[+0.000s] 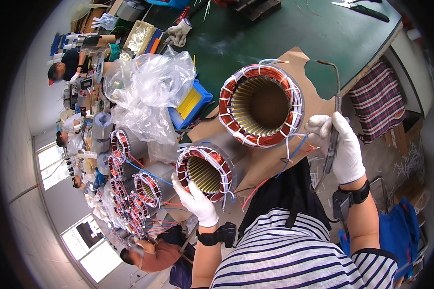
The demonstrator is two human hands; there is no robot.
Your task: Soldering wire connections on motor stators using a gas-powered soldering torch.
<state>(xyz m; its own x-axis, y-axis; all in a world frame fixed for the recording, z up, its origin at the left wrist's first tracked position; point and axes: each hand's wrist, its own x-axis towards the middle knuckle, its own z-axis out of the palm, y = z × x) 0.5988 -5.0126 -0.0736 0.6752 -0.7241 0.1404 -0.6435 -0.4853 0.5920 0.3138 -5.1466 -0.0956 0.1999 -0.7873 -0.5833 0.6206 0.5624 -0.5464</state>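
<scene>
A large motor stator (294, 96) stands with its bore facing up, its copper windings laced with white cord. Lower left of it is a smaller stator (228, 179), tilted, with similar laced windings. My left hand (200, 206), in a white glove, grips this smaller stator's near-left rim, thumb and fingers apart around the winding edge. My right hand (346, 151), also gloved, is closed around a dark-handled tool with a long bent tip, seemingly a soldering iron (338, 91). Its tip points up and left, apart from the stators. Blue, white and red lead wires (294, 153) hang beside the right fingers.
Brown cardboard (294, 60) lies under the large stator on a green table (226, 41). Clear plastic bags (144, 82) and a blue bin (205, 98) are at left. More stators (147, 189) line the left side. Pliers (369, 12) lie far right. Several people work beyond.
</scene>
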